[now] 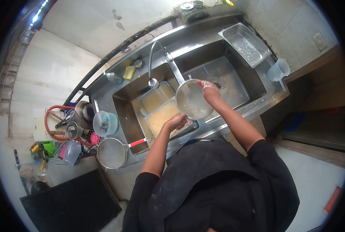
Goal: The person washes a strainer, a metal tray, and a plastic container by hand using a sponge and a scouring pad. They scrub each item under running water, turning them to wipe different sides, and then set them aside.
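Observation:
A round fine-mesh strainer (192, 101) is held over the divider between two sink basins, its mesh facing up toward me. My left hand (177, 121) is closed around its near end, where the handle joins the rim; most of the handle is hidden. At the far right side of the rim is my right hand (210, 91), fingers curled against the strainer, with whitish suds on them. Below, the left basin holds cloudy yellowish water (161, 118) with rectangular trays in it. The faucet (153, 82) hangs over this basin.
A second strainer (112, 153) with a red handle rests on the left counter edge. Near it stands a clear tub (105, 123). A yellow sponge (129, 72) and soap bottle (113, 78) sit behind. A metal pan (246, 43) and plastic jug (278, 70) lie to the right.

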Demonstrator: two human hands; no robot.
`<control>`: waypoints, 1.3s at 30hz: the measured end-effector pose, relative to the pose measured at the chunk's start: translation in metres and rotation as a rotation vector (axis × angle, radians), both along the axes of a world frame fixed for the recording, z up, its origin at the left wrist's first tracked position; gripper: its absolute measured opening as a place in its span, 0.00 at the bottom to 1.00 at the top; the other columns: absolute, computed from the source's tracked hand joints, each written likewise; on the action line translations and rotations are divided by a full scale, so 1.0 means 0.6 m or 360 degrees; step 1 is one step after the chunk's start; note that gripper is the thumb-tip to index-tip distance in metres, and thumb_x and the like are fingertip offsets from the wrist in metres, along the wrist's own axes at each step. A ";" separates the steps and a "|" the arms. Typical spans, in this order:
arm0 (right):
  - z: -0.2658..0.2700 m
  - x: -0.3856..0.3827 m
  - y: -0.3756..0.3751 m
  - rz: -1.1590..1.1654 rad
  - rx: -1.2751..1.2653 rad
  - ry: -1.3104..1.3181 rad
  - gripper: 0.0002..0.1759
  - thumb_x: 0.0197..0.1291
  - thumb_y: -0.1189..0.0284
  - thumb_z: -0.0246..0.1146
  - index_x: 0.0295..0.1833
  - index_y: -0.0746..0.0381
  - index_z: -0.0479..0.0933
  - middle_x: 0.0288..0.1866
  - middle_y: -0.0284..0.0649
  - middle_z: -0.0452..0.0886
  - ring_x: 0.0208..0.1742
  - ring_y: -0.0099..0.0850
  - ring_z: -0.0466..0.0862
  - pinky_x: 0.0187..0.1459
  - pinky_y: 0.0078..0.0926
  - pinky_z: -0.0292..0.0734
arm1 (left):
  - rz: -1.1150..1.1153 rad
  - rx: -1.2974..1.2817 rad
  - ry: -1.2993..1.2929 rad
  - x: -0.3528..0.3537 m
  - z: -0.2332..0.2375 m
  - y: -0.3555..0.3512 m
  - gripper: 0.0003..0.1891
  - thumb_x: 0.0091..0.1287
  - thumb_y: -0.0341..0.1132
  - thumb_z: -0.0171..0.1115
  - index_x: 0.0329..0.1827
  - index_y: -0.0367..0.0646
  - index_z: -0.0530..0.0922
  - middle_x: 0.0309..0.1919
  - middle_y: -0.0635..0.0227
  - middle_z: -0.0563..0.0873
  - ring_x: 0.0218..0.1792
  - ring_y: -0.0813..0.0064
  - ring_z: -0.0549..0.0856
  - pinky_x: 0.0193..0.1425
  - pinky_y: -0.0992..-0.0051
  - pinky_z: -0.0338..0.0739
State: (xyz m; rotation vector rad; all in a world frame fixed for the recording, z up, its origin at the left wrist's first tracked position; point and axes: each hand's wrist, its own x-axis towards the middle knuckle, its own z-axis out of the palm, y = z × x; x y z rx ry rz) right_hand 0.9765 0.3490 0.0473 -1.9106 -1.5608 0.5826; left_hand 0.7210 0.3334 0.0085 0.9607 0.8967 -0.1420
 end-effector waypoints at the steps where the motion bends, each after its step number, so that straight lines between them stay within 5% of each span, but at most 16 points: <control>1: -0.044 -0.001 0.009 0.0010 -0.0012 -0.0002 0.15 0.71 0.68 0.54 0.57 0.60 0.81 0.50 0.50 0.84 0.55 0.48 0.82 0.57 0.42 0.76 | -0.0067 -0.0107 0.0030 0.001 -0.011 -0.004 0.29 0.77 0.55 0.37 0.36 0.38 0.79 0.13 0.84 0.58 0.11 0.86 0.54 0.14 0.79 0.48; 3: -0.114 -0.007 0.011 0.0180 -0.0289 -0.0671 0.17 0.75 0.67 0.49 0.55 0.57 0.82 0.51 0.48 0.84 0.56 0.46 0.82 0.58 0.43 0.76 | -0.0110 -0.0124 0.0068 0.012 -0.021 -0.016 0.29 0.77 0.54 0.37 0.35 0.39 0.80 0.13 0.83 0.57 0.12 0.85 0.54 0.15 0.78 0.49; 10: -0.168 -0.086 -0.030 0.0580 0.0180 -0.0261 0.15 0.72 0.65 0.54 0.51 0.58 0.84 0.51 0.48 0.85 0.54 0.44 0.84 0.57 0.40 0.77 | 0.0138 0.0082 0.0139 0.021 -0.029 -0.025 0.21 0.75 0.52 0.54 0.33 0.43 0.77 0.17 0.80 0.64 0.16 0.83 0.63 0.19 0.76 0.56; 13: -0.139 -0.079 -0.055 0.1024 -0.0072 -0.0308 0.11 0.67 0.65 0.59 0.49 0.51 0.85 0.52 0.47 0.84 0.52 0.41 0.84 0.57 0.37 0.76 | 0.0248 0.0087 0.0073 0.013 -0.019 -0.013 0.22 0.76 0.53 0.54 0.31 0.43 0.75 0.19 0.78 0.68 0.16 0.83 0.64 0.20 0.75 0.59; 15: -0.087 -0.022 -0.044 0.1232 -0.0966 -0.0251 0.14 0.62 0.67 0.63 0.52 0.53 0.84 0.55 0.46 0.84 0.55 0.40 0.84 0.58 0.33 0.77 | 0.0311 0.0268 0.0137 0.007 0.000 -0.019 0.25 0.77 0.54 0.52 0.27 0.43 0.71 0.17 0.75 0.70 0.16 0.80 0.65 0.20 0.72 0.61; 18: -0.152 0.026 -0.007 0.0833 -0.1010 -0.0018 0.15 0.57 0.72 0.66 0.51 0.57 0.84 0.54 0.45 0.85 0.55 0.41 0.84 0.56 0.32 0.78 | 0.0060 0.0553 0.0122 0.012 -0.052 -0.027 0.26 0.78 0.53 0.51 0.25 0.43 0.70 0.15 0.73 0.70 0.15 0.77 0.68 0.20 0.69 0.62; 20: -0.213 0.019 0.025 0.0316 0.0099 -0.0409 0.15 0.51 0.75 0.68 0.47 0.60 0.85 0.49 0.45 0.86 0.52 0.41 0.85 0.54 0.33 0.79 | 0.0056 0.0595 0.0147 0.026 -0.036 -0.014 0.27 0.78 0.53 0.50 0.23 0.41 0.72 0.13 0.71 0.69 0.15 0.75 0.69 0.21 0.69 0.64; 23: -0.194 -0.082 0.035 0.0178 0.0655 -0.0690 0.11 0.52 0.76 0.67 0.43 0.60 0.85 0.46 0.44 0.86 0.49 0.42 0.85 0.52 0.36 0.79 | -0.0119 0.0680 0.0160 0.029 -0.046 -0.005 0.28 0.79 0.52 0.48 0.24 0.40 0.74 0.13 0.71 0.70 0.15 0.75 0.70 0.22 0.70 0.65; 26: -0.091 -0.100 -0.005 0.1038 -0.0326 0.0019 0.11 0.55 0.74 0.65 0.45 0.61 0.85 0.50 0.46 0.86 0.52 0.43 0.85 0.54 0.36 0.79 | -0.0036 0.0562 0.0150 0.021 -0.038 0.001 0.26 0.79 0.51 0.47 0.28 0.39 0.74 0.15 0.71 0.72 0.17 0.75 0.71 0.24 0.69 0.67; 29: -0.102 -0.026 -0.035 0.1312 -0.0633 -0.0093 0.12 0.56 0.74 0.65 0.46 0.62 0.85 0.52 0.48 0.86 0.54 0.43 0.85 0.55 0.36 0.79 | 0.0255 0.0483 0.0114 0.001 -0.045 -0.020 0.21 0.80 0.52 0.45 0.34 0.45 0.71 0.17 0.76 0.69 0.16 0.80 0.66 0.20 0.72 0.61; 30: -0.105 -0.006 -0.026 0.1318 -0.0634 -0.0088 0.12 0.56 0.74 0.65 0.46 0.62 0.85 0.52 0.48 0.86 0.54 0.43 0.85 0.55 0.36 0.79 | 0.0260 0.0480 0.0120 -0.001 -0.046 -0.021 0.21 0.80 0.52 0.45 0.34 0.45 0.71 0.17 0.76 0.69 0.16 0.80 0.66 0.20 0.72 0.61; 32: -0.112 0.030 0.006 0.0254 -0.0781 0.1118 0.13 0.54 0.76 0.66 0.46 0.63 0.85 0.50 0.49 0.86 0.51 0.44 0.86 0.55 0.37 0.79 | 0.0135 0.0662 0.0043 0.001 -0.051 -0.031 0.22 0.80 0.54 0.43 0.35 0.45 0.69 0.17 0.76 0.68 0.17 0.81 0.65 0.22 0.73 0.61; 33: -0.125 0.020 0.009 0.0245 -0.0788 0.1118 0.13 0.54 0.76 0.66 0.46 0.63 0.85 0.50 0.49 0.86 0.51 0.44 0.86 0.55 0.37 0.79 | 0.0130 0.0653 0.0040 0.005 -0.064 -0.034 0.22 0.80 0.54 0.43 0.35 0.45 0.69 0.17 0.76 0.68 0.17 0.81 0.65 0.22 0.73 0.61; 35: -0.165 -0.041 0.029 0.0425 0.0481 -0.0329 0.10 0.55 0.76 0.65 0.43 0.64 0.84 0.46 0.49 0.87 0.45 0.44 0.86 0.54 0.36 0.79 | 0.0131 0.0899 0.0051 0.015 -0.084 -0.026 0.25 0.80 0.56 0.40 0.33 0.46 0.68 0.17 0.77 0.67 0.17 0.82 0.64 0.22 0.73 0.60; 37: -0.213 -0.092 0.019 0.0745 0.0158 0.0195 0.10 0.65 0.74 0.58 0.45 0.60 0.85 0.49 0.48 0.87 0.51 0.43 0.86 0.57 0.37 0.79 | 0.0184 0.0784 0.0089 0.020 -0.046 -0.015 0.25 0.80 0.57 0.38 0.34 0.45 0.69 0.17 0.77 0.66 0.17 0.82 0.63 0.22 0.73 0.60; 39: -0.078 -0.095 -0.014 0.0980 -0.0462 0.0389 0.08 0.64 0.69 0.63 0.43 0.59 0.86 0.47 0.50 0.87 0.47 0.48 0.86 0.54 0.42 0.78 | 0.0223 0.0674 0.0133 0.007 -0.029 -0.014 0.26 0.80 0.58 0.37 0.34 0.45 0.69 0.17 0.77 0.66 0.18 0.82 0.63 0.22 0.74 0.59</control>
